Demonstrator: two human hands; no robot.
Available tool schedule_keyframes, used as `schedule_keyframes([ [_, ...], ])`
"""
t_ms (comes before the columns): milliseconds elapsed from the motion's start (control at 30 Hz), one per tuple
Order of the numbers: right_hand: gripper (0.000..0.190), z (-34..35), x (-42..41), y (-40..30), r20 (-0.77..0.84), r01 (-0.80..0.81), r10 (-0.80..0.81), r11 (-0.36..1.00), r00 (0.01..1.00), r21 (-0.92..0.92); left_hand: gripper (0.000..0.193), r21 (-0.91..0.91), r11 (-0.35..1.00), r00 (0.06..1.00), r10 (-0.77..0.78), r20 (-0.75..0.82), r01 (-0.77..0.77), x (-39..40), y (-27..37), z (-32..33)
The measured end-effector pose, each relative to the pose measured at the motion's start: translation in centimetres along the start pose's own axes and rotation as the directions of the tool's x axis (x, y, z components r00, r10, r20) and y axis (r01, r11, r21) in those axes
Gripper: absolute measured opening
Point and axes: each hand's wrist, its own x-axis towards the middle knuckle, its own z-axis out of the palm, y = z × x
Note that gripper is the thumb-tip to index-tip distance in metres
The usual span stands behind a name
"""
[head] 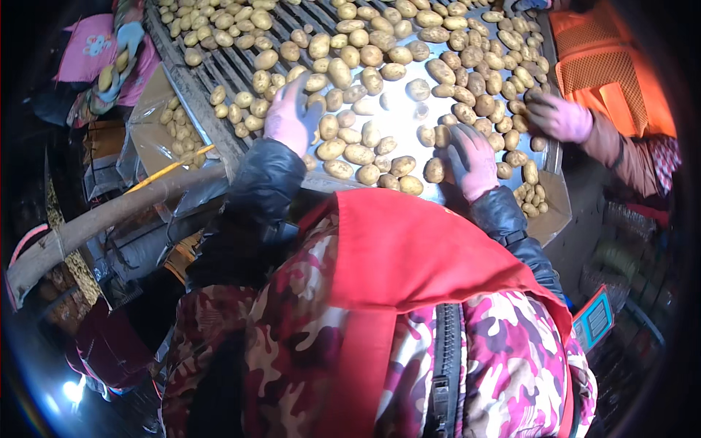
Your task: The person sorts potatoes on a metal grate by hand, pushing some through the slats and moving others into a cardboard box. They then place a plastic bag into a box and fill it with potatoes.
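Note:
My left hand point(289, 116), in a pink glove with dark-coated fingers, is over the left side of a shiny metal sorting surface point(397, 123). Its thumb stands apart from the fingers, among potatoes point(331, 149), with no firm grip visible. My right hand point(473, 160), gloved alike, lies palm down among potatoes farther right. One potato point(442, 136) sits against its fingertips and another potato point(434, 170) beside its thumb. The palm side is hidden, so a hold there cannot be made out. Both forearms wear dark, glossy sleeves.
Slatted bars point(219, 71) carry more potatoes at upper left. A co-worker's gloved hand point(556, 117) reaches in from the right; another person's gloved hand point(118, 65) holds potatoes at left. Potato-filled bags point(153, 109) hang beside the frame. A thick pole point(118, 211) crosses the lower left.

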Motion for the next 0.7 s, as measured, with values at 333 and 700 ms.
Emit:
schedule_keyframes([
  [333, 0.035, -0.1, 1.3, -1.7, 0.189, -0.088, 0.045, 0.971, 0.981, 0.224, 0.034, 0.672, 0.558, 0.797, -0.029, 0.603, -0.488, 3.0, 5.9, 7.7],
  [700, 0.036, -0.5, 3.1, -4.7, 0.798, -0.732, 0.129, -0.333, 0.588, 0.594, 0.04, 0.557, 0.798, 0.973, 0.192, 0.128, -0.23, 3.3, 3.4, 3.1],
])
